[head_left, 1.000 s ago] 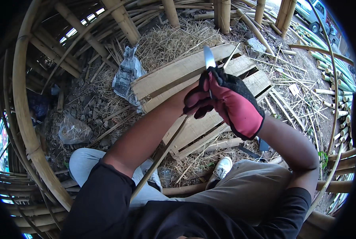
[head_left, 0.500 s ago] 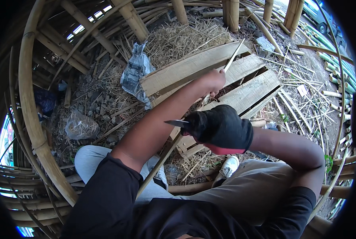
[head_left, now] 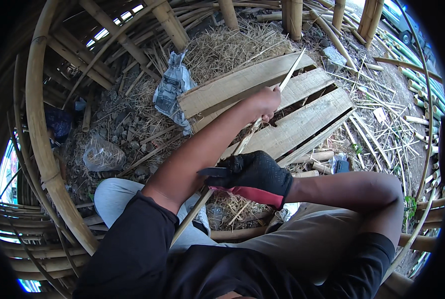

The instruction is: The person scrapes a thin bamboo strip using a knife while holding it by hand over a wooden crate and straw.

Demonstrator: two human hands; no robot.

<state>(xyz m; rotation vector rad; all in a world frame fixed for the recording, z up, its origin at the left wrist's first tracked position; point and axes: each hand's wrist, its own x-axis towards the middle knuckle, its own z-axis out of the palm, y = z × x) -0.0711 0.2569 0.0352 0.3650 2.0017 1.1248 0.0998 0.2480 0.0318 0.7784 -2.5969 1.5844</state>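
My bare left hand (head_left: 266, 103) is closed around a long, thin bamboo strip (head_left: 292, 69), whose pointed end sticks out beyond the fist over the wooden slats. The strip runs back under my right hand and down past my left leg. My right hand (head_left: 258, 175), in a black and red work glove, is closed on a knife. The dark knife blade (head_left: 213, 172) points left, close to my left forearm. The glove lies over the strip, so whether the knife's edge touches it is hidden.
Under my hands lies a low slatted wooden platform (head_left: 247, 79). Beside it are a crumpled printed sheet (head_left: 173, 89), straw (head_left: 232, 52) and a clear plastic bag (head_left: 103, 153). Bamboo poles (head_left: 44, 114) frame the left side. Cut green bamboo (head_left: 421, 84) is stacked at far right.
My right hand with the knife has moved down and left along the bamboo strip, toward my body. My left hand has stayed in place on the strip.
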